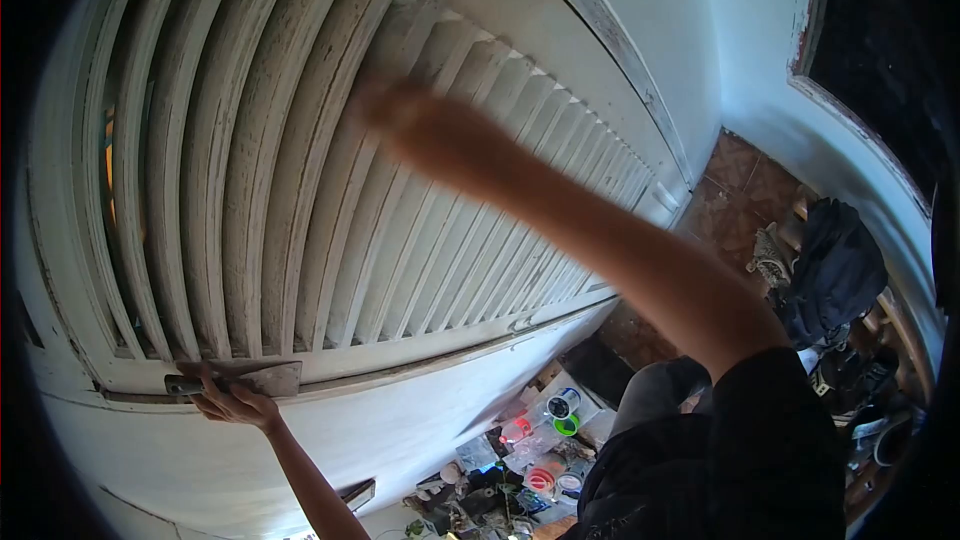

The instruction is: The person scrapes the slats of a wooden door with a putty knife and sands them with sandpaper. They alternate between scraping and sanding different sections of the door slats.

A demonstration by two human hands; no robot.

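Note:
My left hand (235, 406) is closed around a putty knife with a dark handle and a flat, stained blade (270, 378). The blade lies along the lower rail (375, 355) of a white louvered wooden panel. Higher up, my right hand (395, 115) is in front of the panel's slats (318, 155), smeared by motion. Its fingers cannot be made out, nor whether it holds or touches anything. The slats are off-white, with dark, dirty and worn patches.
Below the panel is a white wall (440, 400). Jars, a green-rimmed container (567, 425) and assorted clutter stand low down near my legs. A dark bag (835, 265) rests on a chair at the right, above a brown tiled floor (735, 180).

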